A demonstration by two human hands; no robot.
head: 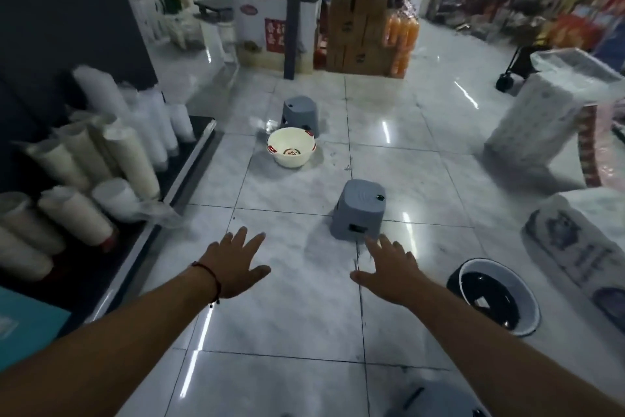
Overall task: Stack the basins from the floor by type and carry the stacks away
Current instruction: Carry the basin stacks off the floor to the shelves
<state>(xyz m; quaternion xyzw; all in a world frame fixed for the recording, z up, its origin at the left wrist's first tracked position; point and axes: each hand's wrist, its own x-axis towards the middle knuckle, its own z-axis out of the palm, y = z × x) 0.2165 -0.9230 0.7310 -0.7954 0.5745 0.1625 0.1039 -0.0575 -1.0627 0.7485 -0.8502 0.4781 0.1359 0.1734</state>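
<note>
Both the left hand (233, 264) and right hand (389, 267) reach out spread wide, holding nothing; the white basin (291, 146) lies well ahead, the dark basin (492, 295) beside the right hand, nothing stacked yet

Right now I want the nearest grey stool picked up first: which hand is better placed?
Right hand: its fingertips almost reach the grey stool. The left hand is open too, but further left over bare floor.

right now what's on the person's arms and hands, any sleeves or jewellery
Both forearms are bare, with no sleeves in view. The left hand has a thin dark red cord bracelet at the wrist, with a small dangling end. The right hand wears nothing: no ring, watch or glove shows.
</note>
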